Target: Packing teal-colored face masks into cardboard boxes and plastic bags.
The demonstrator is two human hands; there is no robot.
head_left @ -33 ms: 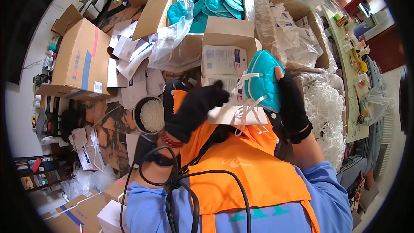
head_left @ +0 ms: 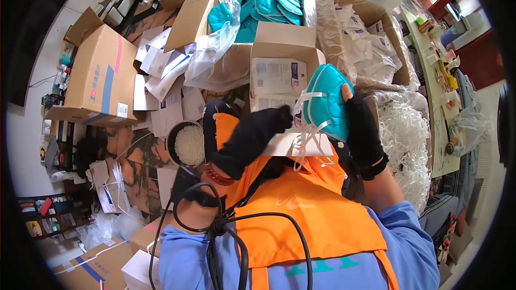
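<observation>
My right hand, in a black glove with bare fingertips, grips a small stack of teal face masks upright by its right side. White elastic straps dangle from the masks' left side. My left hand, gloved in black too, is closed with its fingers curled just left of the straps. Whatever its fingertips pinch, if anything, is hidden. Beneath the masks an open white carton rests by my lap, holding white printed packets.
Beyond the carton stands a plastic-lined box of loose teal masks. To its right is a box of white packets, with a heap of white straps nearer me. A bowl of white pellets sits left; a black cable crosses my apron.
My left hand has shifted slightly to the right, closer to the straps. The masks in my right hand have barely moved.
</observation>
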